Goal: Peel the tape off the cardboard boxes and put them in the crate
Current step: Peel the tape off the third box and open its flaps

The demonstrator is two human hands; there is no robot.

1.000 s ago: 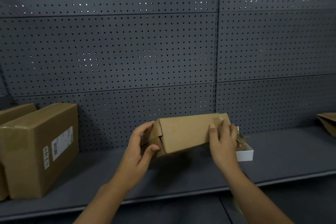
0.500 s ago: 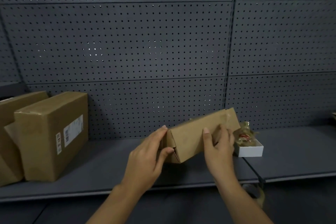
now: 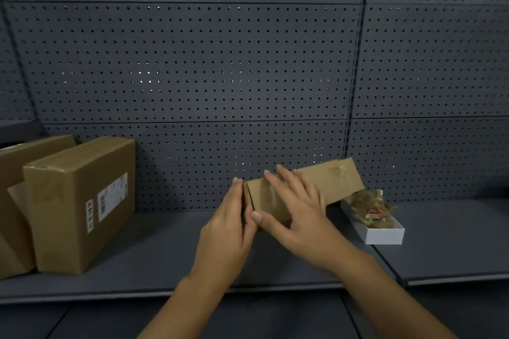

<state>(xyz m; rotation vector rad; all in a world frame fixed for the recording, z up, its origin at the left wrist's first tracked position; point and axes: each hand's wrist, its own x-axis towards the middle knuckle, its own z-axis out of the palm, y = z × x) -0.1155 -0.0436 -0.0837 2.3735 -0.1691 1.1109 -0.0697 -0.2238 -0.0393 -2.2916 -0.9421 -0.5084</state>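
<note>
Small cardboard box (image 3: 316, 187) held tilted above the shelf (image 3: 165, 250) (white tray (image 3: 382, 234) just beside): left hand (image 3: 225, 228) grips its near end, right hand (image 3: 300, 212) lies flat across its front, fingers straight.

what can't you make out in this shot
Head view only:
- Crate: not in frame.
- Small box: left end and front hidden by left hand and right hand.
- Labels on big box: print too small.
- Far-left box: cut by frame edge.
</note>
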